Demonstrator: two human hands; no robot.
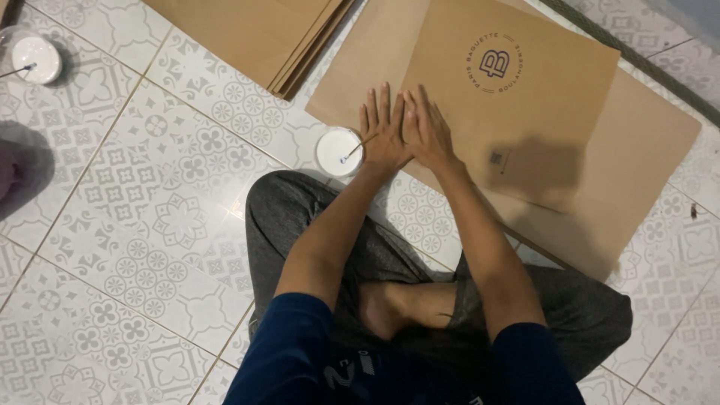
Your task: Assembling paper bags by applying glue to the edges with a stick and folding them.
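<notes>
Navy sleeves point(292, 352) and grey trousers point(300, 217) fill the bottom of the view, where a person sits cross-legged on a patterned white and grey tiled floor point(135, 247), one bare foot point(390, 307) tucked between the knees. Both forearms reach forward and meet at the near left edge of a brown paper bag point(517, 97). The left hand point(384, 129) and the right hand point(427, 131) lie side by side, touching along their inner edges, palms down and fingers point(375, 105) stretched out flat and close together, gripping nothing. They press on the bag's left border, the left hand partly over the larger brown sheet point(637, 157) that lies underneath. From the fingertips the bag spreads away to the right and forward; its long edges run on a slant from near left to far right, and a round dark emblem sits on its far half. The right hand rests more fully on the bag, so it is the nearer of the two to the bag's middle. Just left of the left wrist, almost touching it, stands a small round white cup of paste point(339, 150) with a thin stick point(360, 144) leaning in it. Farther off, beyond the hands and to the left, a stack of flat brown bags point(255, 34) lies on the tiles. At the far left edge a second white cup point(34, 58) holds another stick.
</notes>
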